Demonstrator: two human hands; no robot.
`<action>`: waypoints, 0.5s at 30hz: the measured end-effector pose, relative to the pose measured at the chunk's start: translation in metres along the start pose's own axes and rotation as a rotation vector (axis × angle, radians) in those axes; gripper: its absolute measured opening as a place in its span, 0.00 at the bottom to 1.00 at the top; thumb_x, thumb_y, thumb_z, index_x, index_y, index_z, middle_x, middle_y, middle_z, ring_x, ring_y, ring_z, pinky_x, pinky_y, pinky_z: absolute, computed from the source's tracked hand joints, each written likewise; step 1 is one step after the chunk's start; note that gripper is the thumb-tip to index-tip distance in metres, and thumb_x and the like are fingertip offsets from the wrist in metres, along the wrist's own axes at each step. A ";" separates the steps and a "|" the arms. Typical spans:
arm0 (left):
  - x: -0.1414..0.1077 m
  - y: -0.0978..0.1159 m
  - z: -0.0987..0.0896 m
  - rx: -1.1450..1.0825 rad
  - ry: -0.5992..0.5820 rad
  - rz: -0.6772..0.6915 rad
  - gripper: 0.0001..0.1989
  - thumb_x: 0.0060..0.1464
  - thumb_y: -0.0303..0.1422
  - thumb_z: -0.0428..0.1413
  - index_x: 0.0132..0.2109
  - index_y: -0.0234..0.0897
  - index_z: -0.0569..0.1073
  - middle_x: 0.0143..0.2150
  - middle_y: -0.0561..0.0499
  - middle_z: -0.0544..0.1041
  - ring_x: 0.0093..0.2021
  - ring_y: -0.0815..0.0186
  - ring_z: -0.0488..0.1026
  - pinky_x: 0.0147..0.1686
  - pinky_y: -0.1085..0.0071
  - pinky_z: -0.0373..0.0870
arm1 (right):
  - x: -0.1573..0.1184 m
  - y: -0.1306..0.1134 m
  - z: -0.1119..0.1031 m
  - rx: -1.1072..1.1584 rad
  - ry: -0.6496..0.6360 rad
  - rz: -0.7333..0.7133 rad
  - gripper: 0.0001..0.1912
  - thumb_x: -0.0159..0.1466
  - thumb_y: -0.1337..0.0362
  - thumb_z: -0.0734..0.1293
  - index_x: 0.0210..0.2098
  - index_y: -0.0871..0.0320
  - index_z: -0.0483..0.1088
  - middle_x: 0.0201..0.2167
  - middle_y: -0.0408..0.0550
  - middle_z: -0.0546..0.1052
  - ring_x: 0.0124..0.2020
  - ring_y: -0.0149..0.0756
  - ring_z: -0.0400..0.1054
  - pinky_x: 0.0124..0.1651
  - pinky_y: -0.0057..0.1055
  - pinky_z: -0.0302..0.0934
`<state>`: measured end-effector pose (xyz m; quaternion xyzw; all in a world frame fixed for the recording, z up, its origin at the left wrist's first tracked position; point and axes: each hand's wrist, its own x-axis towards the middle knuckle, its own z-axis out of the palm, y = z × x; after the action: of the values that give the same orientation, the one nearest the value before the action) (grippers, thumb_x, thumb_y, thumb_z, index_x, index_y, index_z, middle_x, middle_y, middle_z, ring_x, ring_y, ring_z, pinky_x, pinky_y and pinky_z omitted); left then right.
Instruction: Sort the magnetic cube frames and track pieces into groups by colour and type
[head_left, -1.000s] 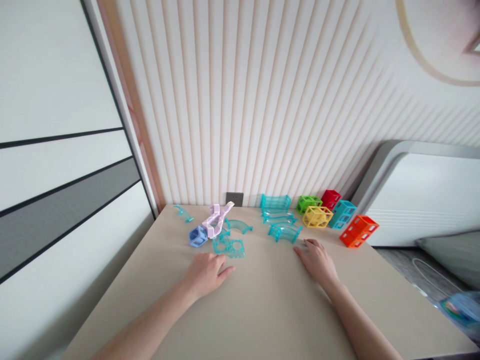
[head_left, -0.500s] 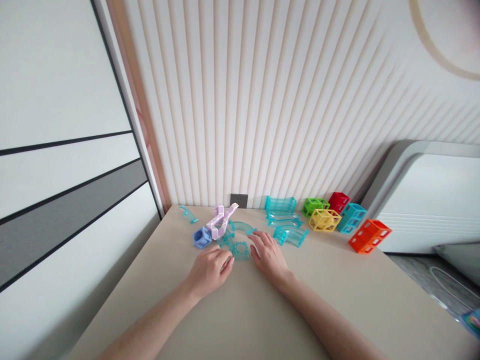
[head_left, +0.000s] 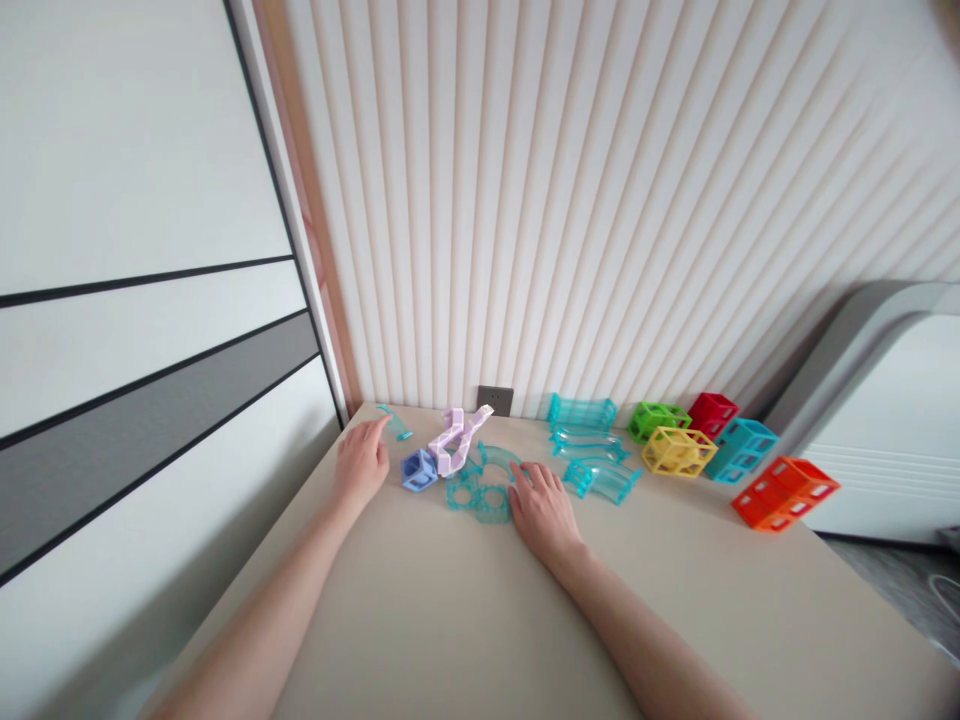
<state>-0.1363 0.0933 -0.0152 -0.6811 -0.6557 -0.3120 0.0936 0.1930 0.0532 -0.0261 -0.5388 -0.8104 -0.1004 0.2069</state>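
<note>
My left hand (head_left: 362, 463) is at the far left of the table, its index finger stretched out against the near end of a small curved teal track piece (head_left: 399, 428). It has no grip on the piece that I can see. My right hand (head_left: 545, 505) lies low over the tabletop with its fingers apart, beside a curved clear teal track (head_left: 499, 456). Two square teal pieces with round holes (head_left: 493, 500) sit left of that hand. Between my hands are a blue open-frame cube (head_left: 418, 470) and a lilac zigzag toy (head_left: 454, 450).
More clear teal tracks (head_left: 583, 412) lie right of centre. Green (head_left: 658, 421), yellow (head_left: 679, 452), red (head_left: 712, 414), teal (head_left: 741, 449) and orange (head_left: 785, 494) frame blocks stand at the right. A ribbed wall (head_left: 450, 200) with a dark socket (head_left: 495, 401) backs the table.
My left hand has moved left and away from the square teal pieces to the small curved track. My right hand stays by the curved track. The view has shifted a little.
</note>
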 end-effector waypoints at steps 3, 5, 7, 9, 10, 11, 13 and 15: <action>0.001 -0.010 0.012 0.033 -0.071 0.000 0.32 0.55 0.19 0.46 0.66 0.38 0.65 0.58 0.38 0.73 0.59 0.48 0.70 0.57 0.53 0.67 | -0.002 -0.001 -0.003 -0.002 0.003 0.003 0.14 0.69 0.67 0.64 0.53 0.59 0.73 0.45 0.59 0.76 0.48 0.51 0.70 0.50 0.44 0.65; 0.002 -0.011 0.018 0.045 -0.120 0.020 0.35 0.55 0.18 0.46 0.68 0.42 0.64 0.60 0.40 0.72 0.61 0.51 0.69 0.59 0.55 0.66 | -0.004 -0.002 -0.005 -0.004 0.003 0.008 0.11 0.68 0.66 0.64 0.49 0.57 0.75 0.43 0.57 0.76 0.45 0.50 0.70 0.48 0.43 0.66; 0.002 -0.011 0.023 0.049 -0.168 0.046 0.36 0.54 0.18 0.47 0.69 0.45 0.63 0.61 0.42 0.72 0.62 0.53 0.68 0.61 0.56 0.64 | -0.006 -0.003 -0.007 -0.004 0.003 0.014 0.08 0.68 0.66 0.65 0.44 0.56 0.76 0.42 0.56 0.76 0.45 0.49 0.70 0.47 0.42 0.66; 0.002 -0.010 0.026 0.052 -0.208 0.064 0.37 0.53 0.17 0.48 0.69 0.47 0.63 0.61 0.43 0.72 0.63 0.54 0.67 0.62 0.57 0.62 | -0.008 -0.003 -0.008 -0.003 0.005 0.018 0.07 0.68 0.66 0.66 0.42 0.55 0.76 0.44 0.56 0.75 0.46 0.50 0.70 0.48 0.43 0.66; 0.001 -0.010 0.028 0.055 -0.223 0.066 0.38 0.53 0.17 0.49 0.69 0.47 0.63 0.62 0.43 0.72 0.64 0.54 0.66 0.63 0.56 0.61 | -0.008 -0.003 -0.008 -0.001 0.009 0.021 0.06 0.68 0.66 0.66 0.42 0.55 0.76 0.45 0.57 0.75 0.47 0.50 0.70 0.49 0.43 0.66; 0.001 -0.010 0.029 0.058 -0.235 0.064 0.38 0.52 0.17 0.49 0.69 0.47 0.62 0.62 0.43 0.71 0.64 0.53 0.66 0.64 0.56 0.60 | -0.009 -0.003 -0.008 0.005 0.013 0.026 0.06 0.67 0.66 0.66 0.41 0.54 0.76 0.47 0.57 0.75 0.49 0.50 0.70 0.50 0.44 0.66; 0.001 -0.010 0.030 0.062 -0.255 0.053 0.38 0.52 0.17 0.50 0.69 0.47 0.62 0.63 0.43 0.71 0.64 0.53 0.66 0.64 0.55 0.60 | -0.010 -0.003 -0.006 0.028 0.020 0.043 0.05 0.67 0.66 0.66 0.40 0.54 0.75 0.50 0.56 0.75 0.50 0.50 0.70 0.51 0.44 0.67; 0.000 -0.011 0.030 0.059 -0.271 0.043 0.38 0.51 0.17 0.50 0.68 0.46 0.63 0.64 0.42 0.70 0.64 0.53 0.66 0.63 0.55 0.60 | -0.011 -0.003 -0.004 0.066 0.024 0.065 0.04 0.68 0.66 0.66 0.39 0.54 0.74 0.51 0.56 0.75 0.51 0.50 0.70 0.52 0.43 0.68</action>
<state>-0.1377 0.1108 -0.0418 -0.7279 -0.6565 -0.1956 0.0309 0.1948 0.0409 -0.0271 -0.5564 -0.7929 -0.0733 0.2374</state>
